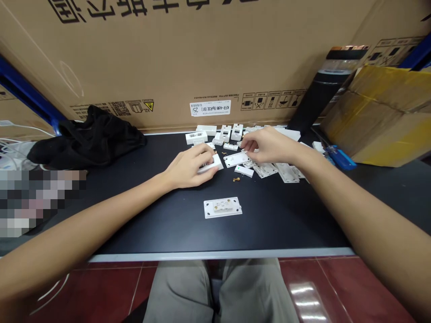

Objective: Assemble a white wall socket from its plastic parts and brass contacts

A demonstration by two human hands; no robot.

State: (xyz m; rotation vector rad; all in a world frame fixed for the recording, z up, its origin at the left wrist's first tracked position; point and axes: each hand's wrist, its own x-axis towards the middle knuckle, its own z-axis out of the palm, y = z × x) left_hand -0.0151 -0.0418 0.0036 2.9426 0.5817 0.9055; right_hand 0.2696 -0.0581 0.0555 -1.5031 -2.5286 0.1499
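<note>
Look at this: the left hand (pixel 190 167) is closed around a white plastic socket piece (pixel 212 164), right down by the black tabletop (pixel 269 220). The right hand (pixel 266 146) is pinched up just above a flat white faceplate (pixel 235 159), though whether those fingertips (pixel 243 145) have something tiny, I can't tell! Small brass bits (pixel 236 179) sit just below the hands, more white socket parts (pixel 286 172) are spread under the right hand, and a white socket panel (pixel 222 207) lies flat nearer the person. Black cloth (pixel 88 137) is heaped well beyond the left hand.
</note>
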